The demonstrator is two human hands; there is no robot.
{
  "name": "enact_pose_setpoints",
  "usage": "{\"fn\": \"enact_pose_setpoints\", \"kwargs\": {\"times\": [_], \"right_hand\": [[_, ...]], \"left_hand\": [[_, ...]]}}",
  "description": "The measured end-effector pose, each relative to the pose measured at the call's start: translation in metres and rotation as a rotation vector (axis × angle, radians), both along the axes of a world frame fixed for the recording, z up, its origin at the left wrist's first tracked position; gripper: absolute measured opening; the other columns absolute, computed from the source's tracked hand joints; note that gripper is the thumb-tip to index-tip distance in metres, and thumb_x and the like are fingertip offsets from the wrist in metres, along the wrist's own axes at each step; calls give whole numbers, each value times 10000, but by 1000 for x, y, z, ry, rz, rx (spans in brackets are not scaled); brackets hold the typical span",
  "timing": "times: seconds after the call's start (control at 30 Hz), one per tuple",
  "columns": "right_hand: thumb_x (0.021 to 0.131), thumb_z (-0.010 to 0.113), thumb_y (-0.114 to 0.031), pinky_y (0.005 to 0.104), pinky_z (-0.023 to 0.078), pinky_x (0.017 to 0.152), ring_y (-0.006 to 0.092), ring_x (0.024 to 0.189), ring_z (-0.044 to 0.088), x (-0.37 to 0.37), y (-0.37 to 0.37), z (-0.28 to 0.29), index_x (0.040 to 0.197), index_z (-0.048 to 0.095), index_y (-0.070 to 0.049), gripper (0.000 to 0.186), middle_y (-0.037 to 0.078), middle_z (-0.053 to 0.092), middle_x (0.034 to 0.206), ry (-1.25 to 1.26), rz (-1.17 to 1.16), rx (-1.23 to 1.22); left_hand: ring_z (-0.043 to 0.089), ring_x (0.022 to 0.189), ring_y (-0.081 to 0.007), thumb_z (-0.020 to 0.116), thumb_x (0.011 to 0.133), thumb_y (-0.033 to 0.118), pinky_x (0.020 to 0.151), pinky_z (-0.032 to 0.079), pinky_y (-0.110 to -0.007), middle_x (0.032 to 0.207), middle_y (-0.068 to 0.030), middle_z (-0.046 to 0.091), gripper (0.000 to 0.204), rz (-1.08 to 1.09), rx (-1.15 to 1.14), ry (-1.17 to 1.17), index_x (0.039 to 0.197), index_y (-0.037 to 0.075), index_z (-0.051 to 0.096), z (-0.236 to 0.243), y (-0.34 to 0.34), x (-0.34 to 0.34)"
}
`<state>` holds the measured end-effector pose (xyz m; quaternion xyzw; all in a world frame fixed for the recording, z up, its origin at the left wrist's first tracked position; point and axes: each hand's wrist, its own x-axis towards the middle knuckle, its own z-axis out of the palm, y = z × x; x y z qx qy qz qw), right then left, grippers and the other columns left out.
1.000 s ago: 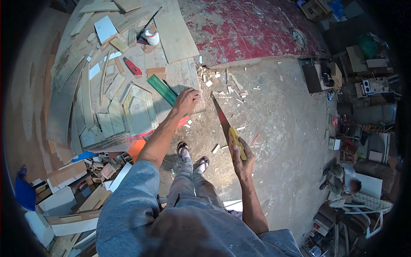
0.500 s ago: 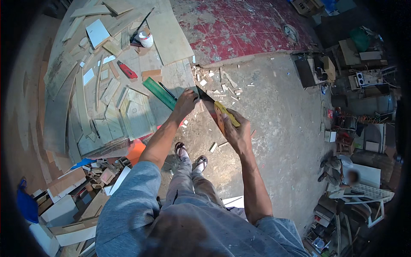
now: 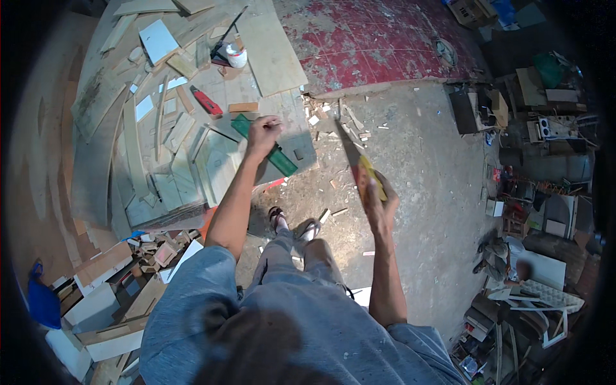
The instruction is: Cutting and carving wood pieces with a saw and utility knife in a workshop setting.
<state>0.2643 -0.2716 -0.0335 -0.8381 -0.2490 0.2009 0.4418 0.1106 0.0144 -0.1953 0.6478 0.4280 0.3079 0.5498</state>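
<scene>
My right hand (image 3: 380,204) is closed round the yellow and red handle of a handsaw (image 3: 350,146). The blade points up and leftward over the floor, apart from the table edge. Over the worktable (image 3: 292,106), my left hand (image 3: 263,136) has its fingers curled together, and what they hold, if anything, is too small to make out. Beneath that hand lies a green ruler-like strip (image 3: 282,162), its middle hidden by the hand. A red utility knife (image 3: 206,101) and a small wood block (image 3: 243,107) rest beyond it.
Wood offcuts (image 3: 183,131), a white tub (image 3: 237,56) and a long board (image 3: 269,54) cover much of the table. Chips litter the concrete floor (image 3: 423,167). More scraps (image 3: 163,253) are piled at lower left. A person (image 3: 504,256) sits far right among clutter.
The saw has come away from the table edge, moving right with my right hand. My left hand has lifted from the edge and shifted leftward over the green strip.
</scene>
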Motion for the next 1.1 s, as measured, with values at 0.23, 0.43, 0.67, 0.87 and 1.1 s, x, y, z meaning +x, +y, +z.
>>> {"fn": "enact_pose_setpoints", "kwargs": {"times": [0.23, 0.43, 0.67, 0.87, 1.1], "right_hand": [[941, 583, -146, 320, 486, 611, 163, 654, 578, 6, 12, 22, 1290, 610, -39, 366, 72, 652, 830, -277, 181, 149], [817, 627, -57, 454, 502, 619, 342, 713, 617, 25, 122, -22, 1239, 637, -174, 438, 146, 582, 799, -657, 649, 80], [842, 585, -90, 484, 498, 789, 367, 906, 614, 49, 247, -109, 1280, 597, -165, 445, 191, 613, 982, -948, 868, 51], [817, 578, -60, 501, 472, 799, 341, 951, 618, 58, 306, -141, 1325, 506, -148, 520, 160, 589, 999, -877, 1193, -28], [787, 571, -7, 487, 416, 966, 367, 1142, 524, 55, 320, -132, 1439, 373, -90, 686, 193, 550, 1129, -643, 1507, -29]], "left_hand": [[625, 632, -99, 704, 882, 67, 574, 522, -228, 828, -44, 659, 283, 89, -473, -139, 1152, 26, 629, 48, -8, -81], [721, 867, -249, 664, 909, 68, 758, 594, -293, 1068, -158, 687, 403, 122, -584, -298, 1279, -31, 538, 70, -46, -104], [628, 1161, -287, 667, 862, 0, 961, 539, -343, 1305, -184, 575, 625, 248, -407, -405, 1428, -13, 401, 152, -65, -80], [606, 1201, -326, 611, 840, -83, 1005, 502, -357, 1355, -195, 560, 636, 449, -413, -594, 1434, 4, 402, 185, -64, -61], [626, 1169, -317, 623, 912, 15, 936, 542, -343, 1282, -186, 612, 517, 519, -350, -573, 1399, 21, 451, 189, -61, -49]]}}
